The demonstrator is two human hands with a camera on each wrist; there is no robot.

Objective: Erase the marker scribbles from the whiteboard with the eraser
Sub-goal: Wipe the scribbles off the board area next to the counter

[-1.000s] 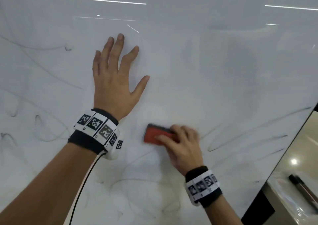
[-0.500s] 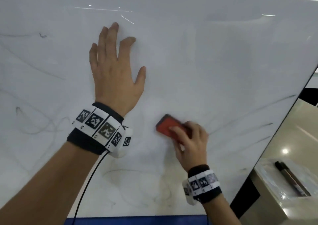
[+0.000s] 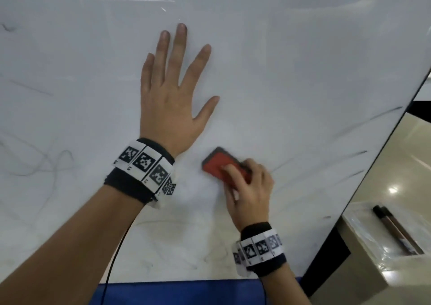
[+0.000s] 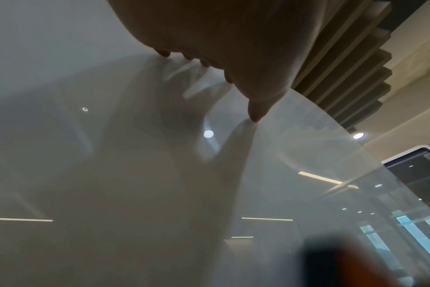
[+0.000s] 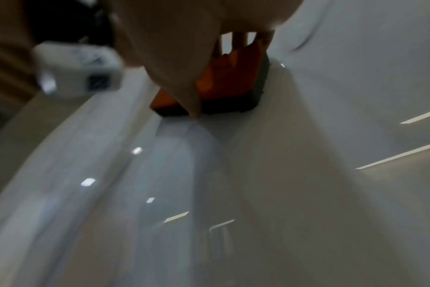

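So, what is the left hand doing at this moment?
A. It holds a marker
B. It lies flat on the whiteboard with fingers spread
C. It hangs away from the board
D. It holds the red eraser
B: the left hand lies flat on the whiteboard with fingers spread and holds nothing, while the right hand grips the red eraser just below and to the right of it.

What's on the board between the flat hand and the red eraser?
Nothing. In the head view, the whiteboard between the left hand and the eraser is bare and wiped clean, with no scribbles there.
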